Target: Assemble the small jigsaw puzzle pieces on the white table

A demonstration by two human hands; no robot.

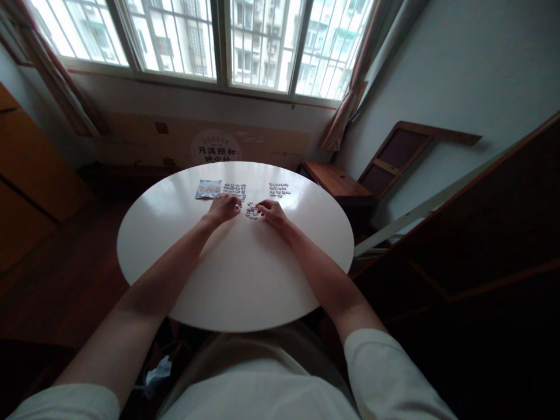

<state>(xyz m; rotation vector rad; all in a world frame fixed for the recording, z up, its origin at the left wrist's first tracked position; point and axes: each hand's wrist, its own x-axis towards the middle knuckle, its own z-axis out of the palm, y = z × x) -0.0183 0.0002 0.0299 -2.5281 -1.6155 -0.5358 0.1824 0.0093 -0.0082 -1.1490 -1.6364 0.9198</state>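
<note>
A small loose heap of jigsaw puzzle pieces (pixel 251 214) lies on the white oval table (pixel 236 274), between my two hands. My left hand (pixel 225 207) is closed just left of the heap, with a small pale puzzle piece (pixel 238 206) at its fingertips. At the heap's right edge, my right hand (pixel 273 212) has thumb and forefinger pinched together; what is between them is too small to make out. Beyond my left hand are rows of spread puzzle pieces (pixel 236 189), partly hidden by it. Another group of pieces (pixel 279 189) lies farther right in rows.
A colourful picture sheet (pixel 207 189) lies flat at the table's far left. Past the table's right edge stands a low wooden cabinet (pixel 336 179), with a wooden frame (pixel 394 157) leaning on the wall. Barred windows (pixel 219 46) are behind.
</note>
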